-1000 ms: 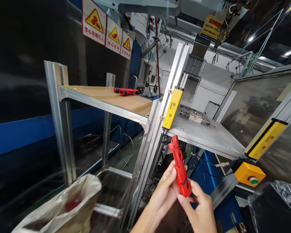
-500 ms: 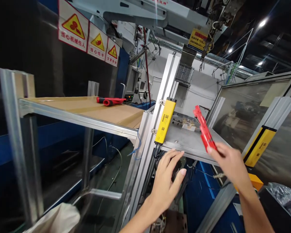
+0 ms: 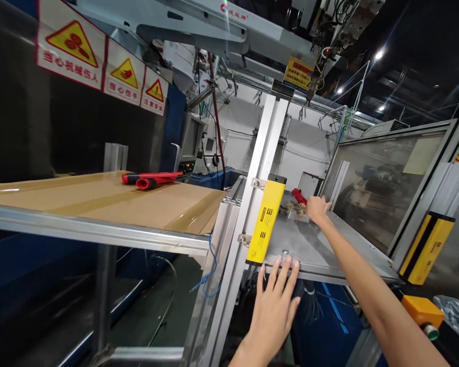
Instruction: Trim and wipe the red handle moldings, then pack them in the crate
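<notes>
My right hand [image 3: 316,209] reaches far over the metal work plate [image 3: 329,244] and is closed on a red plastic part [image 3: 299,196], which it holds at a small brass-coloured fixture [image 3: 292,207] at the back of the plate. Most of the part is hidden by my fingers. My left hand [image 3: 275,300] is open, fingers stretched out, with its fingertips resting on the front edge of the plate beside a yellow light-curtain sensor [image 3: 266,218].
A cardboard-topped shelf [image 3: 99,199] on the left carries red parts [image 3: 149,178]. An aluminium post [image 3: 252,178] stands between shelf and plate. A second yellow sensor [image 3: 428,250] and a yellow button box [image 3: 423,312] sit at the right. Warning signs [image 3: 99,61] hang above.
My right hand has carried the red part from in front of me to the fixture at the back of the plate. My left hand let go of it and moved up to the plate's front edge.
</notes>
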Tool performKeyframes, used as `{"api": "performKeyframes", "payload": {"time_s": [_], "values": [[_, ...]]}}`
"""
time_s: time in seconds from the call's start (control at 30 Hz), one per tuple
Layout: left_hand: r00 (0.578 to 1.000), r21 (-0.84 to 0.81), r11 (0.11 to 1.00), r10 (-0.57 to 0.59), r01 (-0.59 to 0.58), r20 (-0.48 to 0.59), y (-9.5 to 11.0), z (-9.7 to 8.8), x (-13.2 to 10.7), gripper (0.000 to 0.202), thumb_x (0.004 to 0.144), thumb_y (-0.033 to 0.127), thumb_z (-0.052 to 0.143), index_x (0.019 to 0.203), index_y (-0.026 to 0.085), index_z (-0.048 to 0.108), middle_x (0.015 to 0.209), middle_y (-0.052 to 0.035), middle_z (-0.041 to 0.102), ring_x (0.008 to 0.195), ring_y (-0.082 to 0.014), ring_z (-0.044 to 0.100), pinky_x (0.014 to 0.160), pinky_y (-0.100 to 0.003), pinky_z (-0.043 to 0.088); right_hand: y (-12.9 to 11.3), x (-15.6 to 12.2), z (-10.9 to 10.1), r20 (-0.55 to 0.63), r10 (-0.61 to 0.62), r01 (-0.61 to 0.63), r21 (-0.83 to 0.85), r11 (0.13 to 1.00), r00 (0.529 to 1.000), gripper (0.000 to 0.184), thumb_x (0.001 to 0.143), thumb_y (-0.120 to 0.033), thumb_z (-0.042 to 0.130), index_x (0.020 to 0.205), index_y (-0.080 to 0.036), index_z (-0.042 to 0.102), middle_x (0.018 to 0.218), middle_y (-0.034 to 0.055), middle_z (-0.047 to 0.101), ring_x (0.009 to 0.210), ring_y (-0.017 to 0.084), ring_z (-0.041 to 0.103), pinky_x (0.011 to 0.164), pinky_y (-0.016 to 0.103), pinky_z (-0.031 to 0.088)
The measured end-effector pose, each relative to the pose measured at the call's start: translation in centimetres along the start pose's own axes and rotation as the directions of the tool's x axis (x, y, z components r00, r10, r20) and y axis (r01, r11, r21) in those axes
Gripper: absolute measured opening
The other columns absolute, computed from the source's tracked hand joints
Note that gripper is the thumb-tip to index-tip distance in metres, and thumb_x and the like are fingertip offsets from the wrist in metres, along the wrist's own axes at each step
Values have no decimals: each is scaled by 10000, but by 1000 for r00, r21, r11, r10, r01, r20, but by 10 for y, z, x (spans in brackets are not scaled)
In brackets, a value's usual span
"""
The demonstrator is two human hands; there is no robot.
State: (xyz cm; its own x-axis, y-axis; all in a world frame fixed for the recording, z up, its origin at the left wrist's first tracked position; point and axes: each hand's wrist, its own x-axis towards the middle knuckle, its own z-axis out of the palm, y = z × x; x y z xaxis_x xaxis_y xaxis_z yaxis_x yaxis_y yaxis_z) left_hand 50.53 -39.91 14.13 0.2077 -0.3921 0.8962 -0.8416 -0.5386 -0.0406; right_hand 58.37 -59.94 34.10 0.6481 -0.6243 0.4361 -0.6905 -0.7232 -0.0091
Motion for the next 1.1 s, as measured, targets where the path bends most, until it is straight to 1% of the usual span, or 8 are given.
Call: {"api": "performKeyframes", "payload": {"time_s": [0.2,0.33,0.4,0.5,0.63,0.77,0.97,1.1], "values": [[1000,-9,1000,-1,1,13,-1,-1,0,570,984,356,397,1533,217,334,1455,-49,567,1366,-270,407,1154,-474,140,-11,9,19,44,8,-6,-41,999,999,380,943,-476,584,1156,-167,645,1270,92,627,1311,288,491,1096,566,358],[1000,8,1000,-1,1,0,-2,-2,1,529,976,437,415,1471,251,444,1439,-9,584,1339,-251,415,1119,-456,194,-11,11,20,75,5,-2,-48,999,997,420,921,-508,595,1163,-169,649,1306,103,614,1383,312,409,1121,592,297],[1000,16,1000,-7,7,-6,-2,-3,2,518,967,456,433,1448,267,473,1434,11,588,1333,-241,414,1105,-449,213,-7,11,16,102,4,1,-44,999,995,479,901,-568,592,1153,-166,656,1309,116,615,1389,327,398,1119,602,286],[1000,16,1000,-6,6,-11,-1,-3,3,502,967,449,432,1434,272,487,1436,21,586,1328,-236,415,1087,-456,230,1,13,10,128,-3,7,-29,1000,992,547,918,-636,515,1161,-164,651,1295,120,619,1355,319,442,1104,593,317],[1000,22,1000,-11,12,-6,1,-3,3,502,969,438,425,1437,264,481,1437,11,585,1327,-241,420,1080,-466,239,6,18,9,138,-11,13,-11,1000,990,462,961,-555,509,1201,-177,620,1279,99,620,1227,267,558,1051,534,417],[1000,34,999,-11,11,26,2,-5,3,534,958,446,446,1457,255,453,1475,3,547,1351,-257,405,1099,-488,224,-1,23,17,170,-28,27,7,1000,985,411,952,-485,574,1215,-171,606,1242,90,630,1119,240,618,980,492,493],[996,33,999,6,-9,88,2,-13,1,578,952,418,461,1500,253,382,1523,-6,490,1385,-270,379,1101,-516,243,-11,15,23,115,-31,27,39,999,993,362,955,-424,593,1219,-176,605,1274,89,613,1152,244,601,994,495,488],[990,-10,1000,6,-5,139,3,-22,-6,604,960,352,441,1538,248,304,1571,-41,416,1427,-299,338,1111,-554,260,-9,9,16,100,7,-17,92,996,995,400,947,-487,581,1182,-166,626,1259,94,628,1165,251,598,1011,509,469]]}}
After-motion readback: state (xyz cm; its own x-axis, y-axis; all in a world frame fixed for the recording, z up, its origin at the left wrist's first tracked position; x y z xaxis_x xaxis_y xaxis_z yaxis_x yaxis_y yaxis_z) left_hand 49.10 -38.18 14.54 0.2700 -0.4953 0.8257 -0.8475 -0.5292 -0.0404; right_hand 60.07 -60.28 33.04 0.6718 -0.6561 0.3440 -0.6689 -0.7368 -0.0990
